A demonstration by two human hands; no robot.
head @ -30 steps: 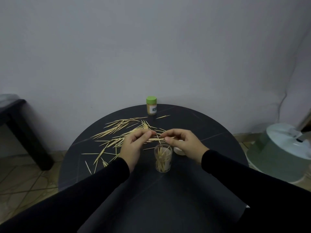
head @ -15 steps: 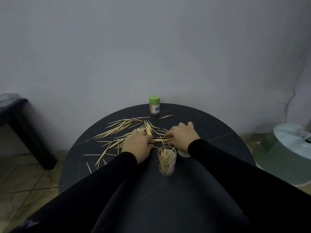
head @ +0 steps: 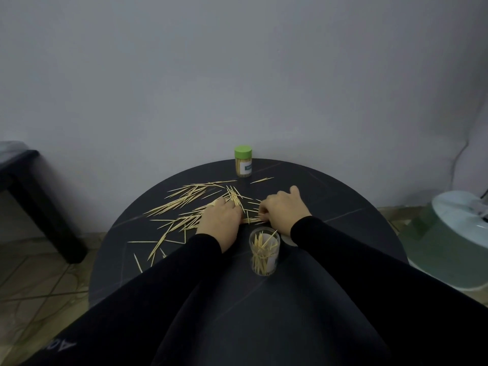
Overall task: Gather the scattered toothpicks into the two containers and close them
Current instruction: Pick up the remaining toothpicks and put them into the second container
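Note:
Several loose toothpicks [head: 190,202] lie scattered over the left and middle of the round black table [head: 343,207]. Both hands are down on the pile, knuckles up. My left hand [head: 220,220] curls its fingers over toothpicks at the pile's right end. My right hand [head: 284,207] pinches a small bundle lying between the two hands. In front of them stands an open clear container [head: 264,250], partly filled with upright toothpicks. Its white lid [head: 286,240] shows only partly beside my right forearm. A second container with a green lid [head: 243,161], shut, stands at the table's far edge.
A grey wall rises right behind the table. A dark bench or low table [head: 31,186] stands on the tiled floor to the left. A pale green round appliance [head: 454,241] sits on the floor at the right.
Both hands have dropped from above the open container to the table and moved forward onto the pile. The view has shifted slightly closer.

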